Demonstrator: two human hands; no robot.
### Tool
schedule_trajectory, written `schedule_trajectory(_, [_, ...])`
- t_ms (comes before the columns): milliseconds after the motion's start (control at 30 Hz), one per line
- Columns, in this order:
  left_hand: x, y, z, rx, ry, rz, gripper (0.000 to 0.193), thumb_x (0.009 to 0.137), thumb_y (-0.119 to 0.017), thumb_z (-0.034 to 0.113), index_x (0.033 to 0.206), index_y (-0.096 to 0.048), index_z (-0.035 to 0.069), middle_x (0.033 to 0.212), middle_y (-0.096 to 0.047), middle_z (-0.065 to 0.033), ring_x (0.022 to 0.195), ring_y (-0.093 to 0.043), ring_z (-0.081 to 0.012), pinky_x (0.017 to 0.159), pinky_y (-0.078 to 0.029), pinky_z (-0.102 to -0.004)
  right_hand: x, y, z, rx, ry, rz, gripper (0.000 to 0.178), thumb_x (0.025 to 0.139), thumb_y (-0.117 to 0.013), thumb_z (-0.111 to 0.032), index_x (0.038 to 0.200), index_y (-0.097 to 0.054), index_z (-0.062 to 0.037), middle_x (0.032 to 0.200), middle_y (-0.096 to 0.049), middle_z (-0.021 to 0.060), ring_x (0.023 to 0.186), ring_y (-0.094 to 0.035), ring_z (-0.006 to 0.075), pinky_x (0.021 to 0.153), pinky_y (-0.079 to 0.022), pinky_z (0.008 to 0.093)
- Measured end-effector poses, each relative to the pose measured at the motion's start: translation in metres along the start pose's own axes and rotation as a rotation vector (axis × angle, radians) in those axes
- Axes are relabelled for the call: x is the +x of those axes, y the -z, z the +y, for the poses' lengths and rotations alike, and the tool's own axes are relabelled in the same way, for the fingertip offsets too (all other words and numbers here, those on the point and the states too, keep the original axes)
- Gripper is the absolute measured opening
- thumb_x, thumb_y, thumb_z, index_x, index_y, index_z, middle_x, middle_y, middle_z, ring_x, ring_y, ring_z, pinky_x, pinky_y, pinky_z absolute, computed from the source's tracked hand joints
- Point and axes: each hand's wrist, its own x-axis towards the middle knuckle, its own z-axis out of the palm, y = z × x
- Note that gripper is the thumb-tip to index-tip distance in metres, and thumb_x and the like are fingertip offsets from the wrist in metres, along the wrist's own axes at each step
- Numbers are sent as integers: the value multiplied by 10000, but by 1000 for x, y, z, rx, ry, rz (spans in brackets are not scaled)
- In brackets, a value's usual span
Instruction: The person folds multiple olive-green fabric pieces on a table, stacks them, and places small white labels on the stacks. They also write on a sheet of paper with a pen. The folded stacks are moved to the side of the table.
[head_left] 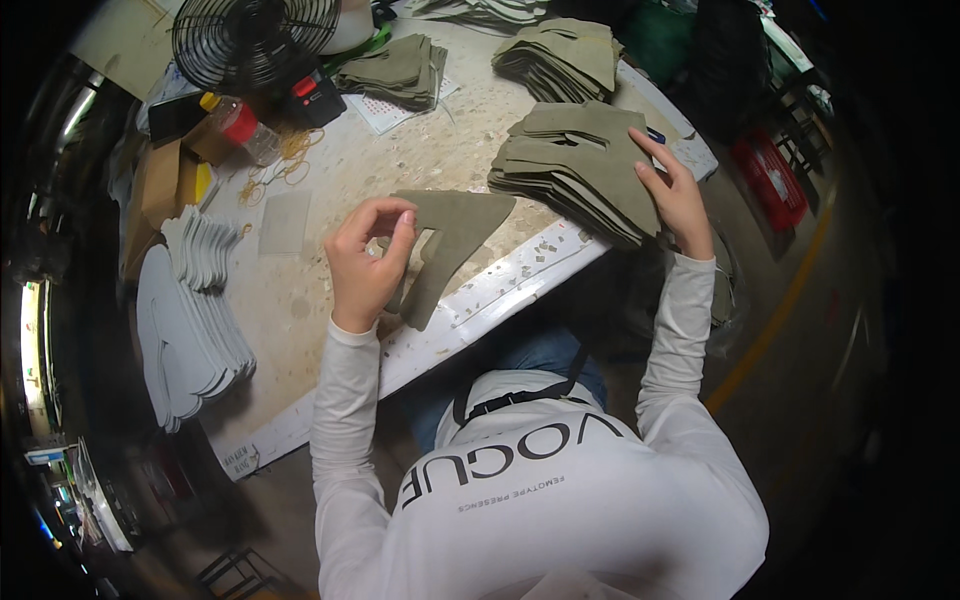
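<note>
My left hand (pixel 365 258) is closed in a pinch, thumb against the curled forefinger, over the upper left part of a grey-green cut fabric piece (pixel 462 225). Whatever lies between those fingertips is too small or hidden to make out. The piece lies flat near the table's front edge, with a narrow strip reaching toward me. Over the right edge of a thick stack of grey-green cut pieces (pixel 575 165) rests my right hand (pixel 680 198). Its thumb and forefinger are stretched and apart on the top sheet; the other fingers are mostly hidden.
Two more grey-green stacks stand farther back, one at the right (pixel 560 55), another left of it (pixel 400 72). Pale grey cut pieces (pixel 195 320) fan out at the left. A black fan (pixel 250 35), a bottle (pixel 245 128) and rubber bands (pixel 290 160) occupy the back left. Small scraps dot the table (pixel 300 345).
</note>
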Motion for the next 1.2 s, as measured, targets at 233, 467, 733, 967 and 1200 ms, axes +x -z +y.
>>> schedule_trajectory(233, [3, 10, -5, -46, 11, 137, 65, 883, -630, 32, 918, -670, -6, 804, -694, -61, 701, -674, -113, 660, -522, -230, 7, -62, -36, -215, 296, 18, 265, 836, -660, -131, 1089, -670, -52, 988, -630, 148, 933, -616, 320, 817, -499, 375])
schedule_trajectory(467, [9, 28, -17, -147, 47, 284, 69, 903, -620, 42, 923, -649, -18, 796, -684, -67, 705, -676, -120, 658, -532, -238, 23, -197, -18, -547, 449, -422, 307, 755, -755, -221, 933, -626, -7, 883, -619, 188, 891, -608, 354, 821, -489, 437])
schedule_trajectory(733, [5, 33, -11, -34, 18, 315, 62, 895, -614, 34, 911, -649, -14, 745, -683, -69, 673, -675, -118, 645, -528, -236, 22, -192, -24, -444, 335, -587, 597, 751, -763, -303, 1226, -518, -36, 877, -677, 225, 840, -648, 414, 742, -518, 476])
schedule_trajectory(967, [6, 33, -10, -56, 23, 314, 69, 907, -598, 30, 924, -647, -15, 763, -668, -67, 684, -667, -122, 646, -542, -251, 2, -194, -26, -477, 407, -495, 568, 737, -775, -244, 1206, -535, -30, 1008, -552, 272, 923, -578, 455, 836, -483, 471])
schedule_trajectory(1200, [6, 32, -14, -57, -4, 297, 76, 917, -594, 39, 935, -642, -17, 752, -660, -69, 682, -660, -121, 651, -550, -256, -3, -199, -25, -560, 285, -516, 494, 744, -765, -242, 1141, -574, -17, 981, -555, 291, 922, -594, 448, 845, -486, 466])
